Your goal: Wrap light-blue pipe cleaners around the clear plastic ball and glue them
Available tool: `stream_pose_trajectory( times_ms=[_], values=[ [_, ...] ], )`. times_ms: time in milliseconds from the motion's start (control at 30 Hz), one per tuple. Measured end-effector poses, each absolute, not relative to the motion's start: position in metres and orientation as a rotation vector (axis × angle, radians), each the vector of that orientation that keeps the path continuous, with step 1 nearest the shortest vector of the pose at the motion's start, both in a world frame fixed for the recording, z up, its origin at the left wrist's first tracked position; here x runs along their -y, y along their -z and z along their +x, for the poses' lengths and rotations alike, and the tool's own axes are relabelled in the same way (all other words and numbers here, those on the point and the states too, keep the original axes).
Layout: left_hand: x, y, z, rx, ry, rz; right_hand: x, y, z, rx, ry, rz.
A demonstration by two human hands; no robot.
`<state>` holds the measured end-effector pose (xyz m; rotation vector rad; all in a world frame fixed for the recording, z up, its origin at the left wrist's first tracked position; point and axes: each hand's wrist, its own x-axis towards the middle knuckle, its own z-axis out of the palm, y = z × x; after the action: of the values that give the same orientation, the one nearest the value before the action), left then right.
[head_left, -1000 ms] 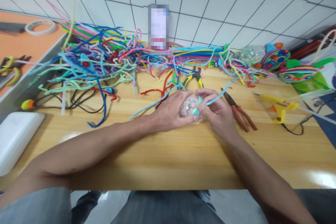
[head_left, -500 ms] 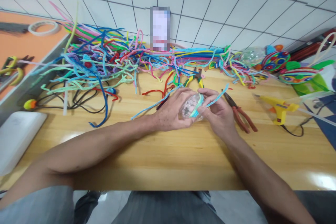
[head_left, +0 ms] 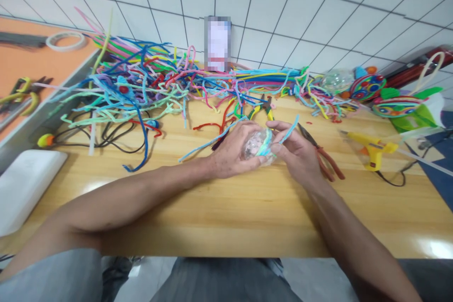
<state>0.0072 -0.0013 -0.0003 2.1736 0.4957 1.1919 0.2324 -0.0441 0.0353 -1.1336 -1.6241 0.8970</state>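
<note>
My left hand [head_left: 231,151] is closed around a small clear plastic ball [head_left: 255,144] held just above the wooden table [head_left: 226,207]. A light blue pipe cleaner [head_left: 264,144] wraps around the ball; one end trails left over the table, the other sticks up to the right. My right hand [head_left: 295,151] pinches that blue pipe cleaner against the ball's right side.
A big heap of coloured pipe cleaners [head_left: 148,80] lies along the wall. Red-handled pliers [head_left: 320,153] sit just right of my hands, yellow-green pliers [head_left: 262,106] behind them. A yellow glue gun [head_left: 371,146], finished colourful craft pieces [head_left: 399,104], a white box [head_left: 24,184] and tape roll [head_left: 65,40] are around.
The free right end of the blue pipe cleaner has been drawn in shorter and closer to the ball. Both hands stay in the same spot.
</note>
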Motion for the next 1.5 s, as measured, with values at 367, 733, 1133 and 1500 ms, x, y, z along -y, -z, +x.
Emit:
stream_pose_trajectory(
  times_ms=[367,733,1133,1500],
  values=[
    [0.004,0.003,0.006,-0.496,-1.105,2.267,0.048,-0.032,0.227,1.574,-0.860,-1.120],
    [0.004,0.004,0.007,-0.498,-1.145,2.263,0.050,-0.031,0.219,1.468,-0.914,-1.148],
    [0.005,-0.002,0.005,-0.521,-1.047,2.169,0.049,-0.043,0.226,1.577,-1.026,-1.136],
    [0.003,0.006,0.005,-0.436,-1.104,2.290,0.048,-0.031,0.226,1.570,-0.904,-1.109]
  ],
)
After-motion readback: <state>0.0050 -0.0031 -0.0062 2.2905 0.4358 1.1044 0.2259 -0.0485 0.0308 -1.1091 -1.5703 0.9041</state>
